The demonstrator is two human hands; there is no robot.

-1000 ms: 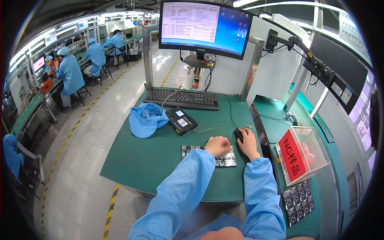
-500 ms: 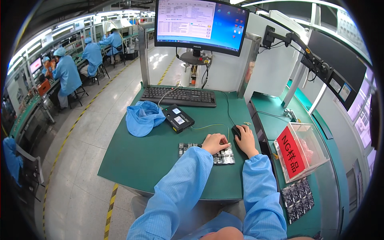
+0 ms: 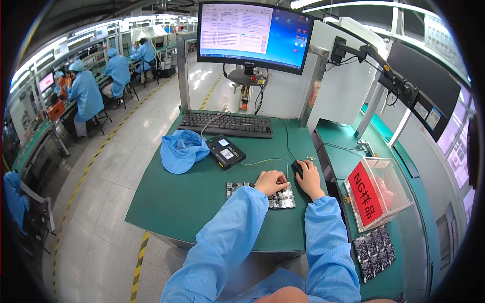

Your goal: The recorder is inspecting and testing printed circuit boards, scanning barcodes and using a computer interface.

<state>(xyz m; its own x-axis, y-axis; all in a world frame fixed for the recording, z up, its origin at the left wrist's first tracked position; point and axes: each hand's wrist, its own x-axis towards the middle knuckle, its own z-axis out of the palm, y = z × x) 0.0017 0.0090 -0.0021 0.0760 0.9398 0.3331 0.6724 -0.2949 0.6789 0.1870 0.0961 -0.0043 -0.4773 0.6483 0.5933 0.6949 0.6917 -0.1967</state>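
Observation:
My left hand point(image 3: 270, 183) rests over a panel of small circuit boards point(image 3: 283, 202) on the green table. Its thumb and fingers are pinched at the end of a thin yellow-green cable point(image 3: 265, 160), whose tip is hidden by the fingers. That cable runs from a black box with a small screen point(image 3: 226, 151), further back on the table. To the right of the panel, my right hand point(image 3: 310, 183) lies over a black computer mouse point(image 3: 296, 167), its fingers curved around it.
A black keyboard point(image 3: 227, 125) lies below a lit monitor point(image 3: 255, 33). Left of the black box is a blue cap point(image 3: 181, 154). On the right-hand bench stand a clear box with a red label point(image 3: 366, 196) and another circuit board panel point(image 3: 375, 254). Co-workers point(image 3: 87, 96) sit at far left.
The whole picture has shifted slightly. Both hands keep their places, the left at the cable end over the panel and the right on the mouse.

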